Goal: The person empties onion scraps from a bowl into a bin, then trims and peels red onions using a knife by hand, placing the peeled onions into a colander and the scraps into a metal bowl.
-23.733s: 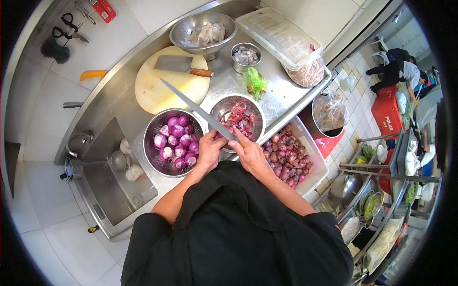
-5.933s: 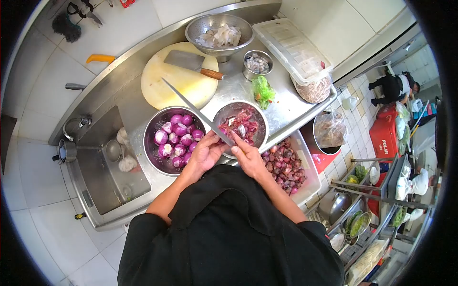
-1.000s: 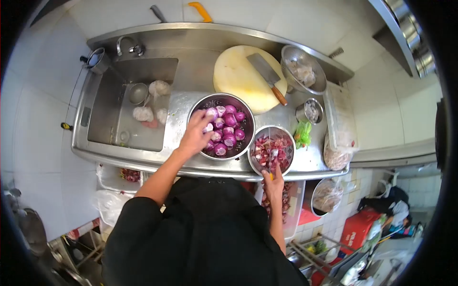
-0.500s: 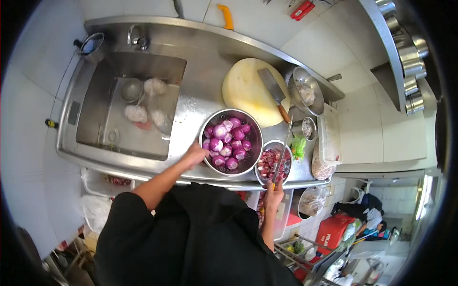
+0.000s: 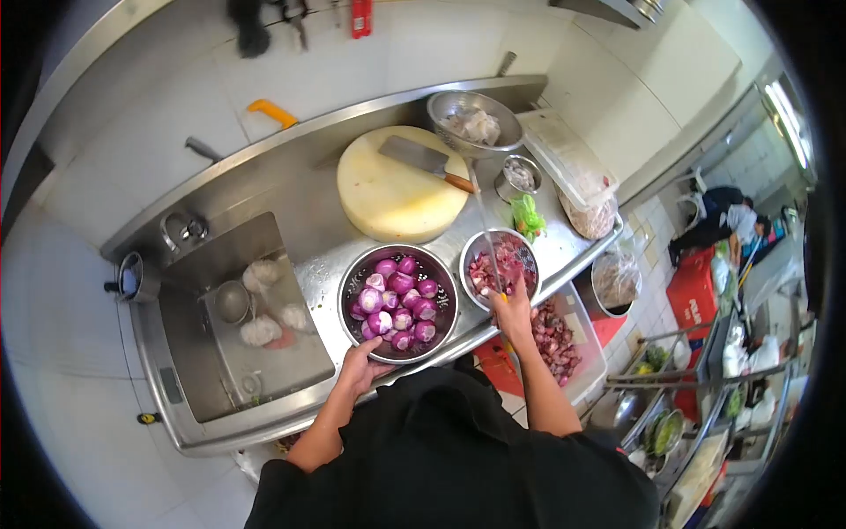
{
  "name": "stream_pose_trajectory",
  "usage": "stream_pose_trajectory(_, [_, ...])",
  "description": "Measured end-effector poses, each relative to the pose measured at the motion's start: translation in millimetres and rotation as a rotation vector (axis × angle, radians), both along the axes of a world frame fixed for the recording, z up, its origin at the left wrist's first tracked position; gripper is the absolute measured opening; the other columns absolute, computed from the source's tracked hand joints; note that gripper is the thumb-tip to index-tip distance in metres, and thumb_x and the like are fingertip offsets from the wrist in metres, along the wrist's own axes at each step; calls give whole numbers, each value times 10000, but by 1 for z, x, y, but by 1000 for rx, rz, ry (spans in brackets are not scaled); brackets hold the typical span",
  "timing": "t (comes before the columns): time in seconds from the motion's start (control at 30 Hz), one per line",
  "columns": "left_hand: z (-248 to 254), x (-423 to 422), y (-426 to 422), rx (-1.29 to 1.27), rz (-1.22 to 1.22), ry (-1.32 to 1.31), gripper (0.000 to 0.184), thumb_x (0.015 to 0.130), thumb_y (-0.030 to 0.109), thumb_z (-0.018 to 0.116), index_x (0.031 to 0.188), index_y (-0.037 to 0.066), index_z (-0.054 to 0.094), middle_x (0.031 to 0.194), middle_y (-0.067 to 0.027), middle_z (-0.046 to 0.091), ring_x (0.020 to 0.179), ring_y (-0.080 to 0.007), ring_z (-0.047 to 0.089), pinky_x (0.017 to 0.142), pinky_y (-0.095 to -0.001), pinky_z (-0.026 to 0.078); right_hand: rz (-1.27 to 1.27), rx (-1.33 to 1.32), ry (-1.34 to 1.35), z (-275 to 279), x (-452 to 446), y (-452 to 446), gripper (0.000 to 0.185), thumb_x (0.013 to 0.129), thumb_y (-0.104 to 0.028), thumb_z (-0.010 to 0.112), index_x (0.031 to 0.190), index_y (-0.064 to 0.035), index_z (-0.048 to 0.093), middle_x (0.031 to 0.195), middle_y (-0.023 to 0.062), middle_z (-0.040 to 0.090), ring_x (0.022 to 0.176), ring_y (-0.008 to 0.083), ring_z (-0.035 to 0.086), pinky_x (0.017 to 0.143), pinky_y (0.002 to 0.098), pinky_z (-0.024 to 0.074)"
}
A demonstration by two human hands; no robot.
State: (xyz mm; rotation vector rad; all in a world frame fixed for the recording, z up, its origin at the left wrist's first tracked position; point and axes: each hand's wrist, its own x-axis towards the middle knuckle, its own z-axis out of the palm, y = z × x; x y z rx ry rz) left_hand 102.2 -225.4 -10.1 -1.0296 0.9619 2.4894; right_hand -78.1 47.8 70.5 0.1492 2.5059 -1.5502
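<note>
My left hand (image 5: 359, 368) is closed on the near-left rim of a steel colander (image 5: 448, 339), which holds several peeled purple onions (image 5: 401, 301). A long knife (image 5: 486, 225) is in my right hand (image 5: 513, 310), its blade pointing away over a smaller colander (image 5: 465, 269) of red onion skins (image 5: 507, 260). Beyond the two colanders lies a thick round cutting board (image 5: 388, 198), with a wood-handled cleaver (image 5: 414, 155) on top. Unpeeled onions (image 5: 555, 344) fill a plastic bin (image 5: 592, 353) below the counter edge at my right.
At the left, a sink (image 5: 207, 353) holds a small bowl (image 5: 233, 302) and pale bags (image 5: 261, 331). A colander of pale pieces (image 5: 476, 123), a small steel pot (image 5: 518, 176) and a plastic container (image 5: 573, 163) stand at the back right. A person (image 5: 718, 220) bends beyond a red cooler (image 5: 692, 295).
The view has turned. My left hand went from over the peeled onions to the big colander's rim, and that colander has shifted toward the sink. The knife stays in my right hand.
</note>
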Motion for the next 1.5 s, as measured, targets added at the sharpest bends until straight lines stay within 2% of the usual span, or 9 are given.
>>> stream_pose_trajectory(0.07, [-1, 1, 6, 3, 72, 22, 497, 922, 240, 628, 1328, -9, 485, 1322, -185, 564, 1149, -325, 607, 932, -528, 526, 1, -41, -78, -9, -5, 8, 830, 840, -182, 684, 1481, 94, 234, 906, 169, 670, 724, 226, 655, 653, 353, 532])
stream_pose_trajectory(0.2, [4, -11, 21, -4, 101, 67, 519, 955, 268, 619, 1367, 0, 453, 1329, -153, 563, 1201, -318, 573, 983, -551, 484, 101, 4, 190, -35, -11, 37, 726, 810, -213, 642, 1426, 73, 385, 1163, 272, 654, 1156, 374, 607, 1034, 420, 429])
stream_pose_trajectory(0.33, [4, -11, 43, 158, 31, 26, 655, 962, 459, 592, 1415, 30, 394, 1316, -201, 553, 1208, -334, 565, 1000, -524, 468, 79, 27, 22, -30, 3, 84, 574, 817, -258, 590, 1326, 2, 547, 1159, 307, 629, 1128, 403, 615, 999, 437, 453])
stream_pose_trajectory(0.5, [-3, 2, 75, -198, -291, -149, 573, 974, 367, 600, 1364, -26, 450, 1186, -205, 595, 1103, -307, 596, 954, -462, 496, -144, -195, 97, -71, 19, 160, 446, 844, -187, 598, 1252, -11, 631, 797, 123, 682, 634, 132, 562, 615, 299, 482])
stream_pose_trajectory(0.63, [25, -53, 142, -605, -456, -195, 455, 961, 217, 635, 1332, -22, 524, 1154, -141, 656, 1035, -222, 643, 871, -346, 523, -363, -221, 36, -112, 37, 253, 424, 875, -154, 594, 1262, 16, 626, 897, 119, 697, 713, 98, 590, 645, 261, 487])
stream_pose_trajectory(0.77, [22, -128, 235, -668, -812, -58, 418, 922, 170, 683, 1288, 4, 568, 1139, -96, 643, 1001, -160, 631, 793, -289, 517, -619, -289, -151, -143, 57, 335, 451, 831, -92, 586, 1270, 3, 631, 659, -16, 547, 564, 62, 487, 509, 257, 413])
stream_pose_trajectory(1.0, [-83, -202, 355, -797, -1289, 188, 437, 899, 177, 706, 1268, -17, 575, 1127, -95, 649, 1038, -156, 611, 907, -287, 490, -801, -209, -241, -195, 105, 393, 307, 913, -153, 611, 1185, -30, 681, 645, -44, 505, 537, 47, 421, 467, 240, 344])
stream_pose_trajectory(1.27, [-169, -227, 426, -979, -1460, 336, 436, 839, 197, 743, 1214, 13, 619, 1062, -108, 655, 937, -188, 617, 864, -336, 498, -957, -223, -370, -208, 148, 411, 296, 910, -157, 617, 1174, -43, 687, 631, -50, 502, 535, 46, 435, 467, 251, 358])
stream_pose_trajectory(1.5, [-171, -248, 496, -1252, -1509, 672, 439, 821, 231, 720, 1199, 29, 625, 1180, -204, 626, 1024, -359, 613, 950, -425, 470, -1024, -305, -450, -198, 156, 429, 305, 912, -133, 612, 1202, -58, 669, 625, -63, 504, 491, 41, 437, 437, 236, 346])
